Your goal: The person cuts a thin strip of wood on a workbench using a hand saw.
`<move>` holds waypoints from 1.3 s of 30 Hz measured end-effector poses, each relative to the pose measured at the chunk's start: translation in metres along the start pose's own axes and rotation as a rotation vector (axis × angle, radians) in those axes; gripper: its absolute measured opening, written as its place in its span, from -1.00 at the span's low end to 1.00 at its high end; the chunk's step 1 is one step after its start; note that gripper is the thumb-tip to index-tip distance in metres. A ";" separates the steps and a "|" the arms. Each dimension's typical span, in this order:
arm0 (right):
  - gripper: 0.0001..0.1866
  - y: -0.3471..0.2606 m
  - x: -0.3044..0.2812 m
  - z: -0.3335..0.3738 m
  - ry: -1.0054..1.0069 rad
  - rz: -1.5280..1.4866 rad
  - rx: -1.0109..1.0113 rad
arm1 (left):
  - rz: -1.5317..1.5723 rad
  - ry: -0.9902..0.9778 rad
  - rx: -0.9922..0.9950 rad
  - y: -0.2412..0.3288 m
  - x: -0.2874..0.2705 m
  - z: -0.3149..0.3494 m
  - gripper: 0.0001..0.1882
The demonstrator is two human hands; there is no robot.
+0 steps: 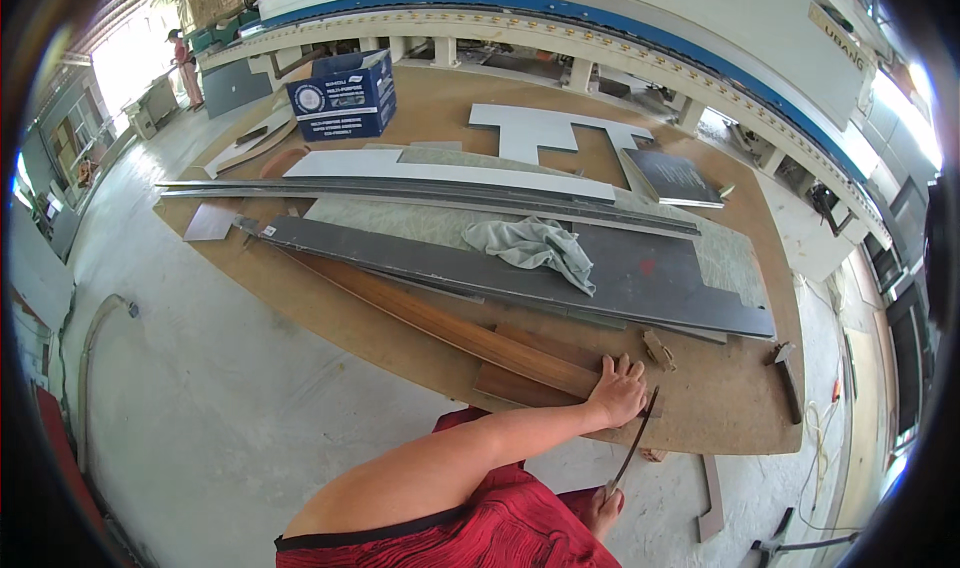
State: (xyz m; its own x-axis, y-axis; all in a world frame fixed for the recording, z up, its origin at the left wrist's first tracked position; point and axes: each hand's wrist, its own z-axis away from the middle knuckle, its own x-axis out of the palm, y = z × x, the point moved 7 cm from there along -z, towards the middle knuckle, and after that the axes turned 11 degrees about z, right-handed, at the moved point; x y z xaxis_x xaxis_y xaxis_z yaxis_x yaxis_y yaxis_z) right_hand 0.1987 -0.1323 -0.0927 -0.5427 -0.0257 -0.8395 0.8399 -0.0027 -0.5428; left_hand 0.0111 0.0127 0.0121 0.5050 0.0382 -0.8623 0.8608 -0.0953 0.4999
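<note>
My left hand (618, 392) lies over the near right end of a long brown wooden strip (440, 330), its fingers curled across that end and holding it at the table's near edge. Below it, my right hand (603, 510) is closed round the lower end of a long, thin dark tool (634, 442). The tool slants up past the strip's end, just right of my left hand; whether it is a file or a saw blade I cannot tell. Flat brown boards (500, 384) lie under and beside the strip. A small pale-brown wooden piece (658, 351) sits beyond my left fingers.
The brown tabletop (735, 418) bears long dark grey panels (420, 261), a crumpled grey-green cloth (535, 248), white cut boards (510, 133), a blue box (342, 96) and a hammer (788, 380). A long machine (560, 18) stands behind. Another person (184, 68) stands far left.
</note>
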 end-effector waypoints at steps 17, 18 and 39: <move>-0.80 -0.026 -0.021 -0.021 0.022 -0.104 0.066 | -0.049 0.097 0.012 0.003 0.008 -0.005 -0.64; -0.81 -0.019 -0.018 -0.012 0.068 -0.012 0.061 | -0.056 0.146 0.024 -0.001 0.008 -0.006 -0.65; -0.80 -0.011 -0.006 0.015 -0.049 -0.094 0.076 | -0.052 0.140 0.012 -0.009 0.011 -0.005 -0.71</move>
State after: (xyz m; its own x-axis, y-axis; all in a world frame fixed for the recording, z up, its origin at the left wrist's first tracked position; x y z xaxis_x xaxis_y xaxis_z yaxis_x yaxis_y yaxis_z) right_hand 0.1935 -0.1475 -0.0813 -0.6194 -0.0702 -0.7819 0.7848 -0.0832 -0.6142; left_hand 0.0096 0.0188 -0.0015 0.4639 0.1814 -0.8671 0.8859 -0.1017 0.4526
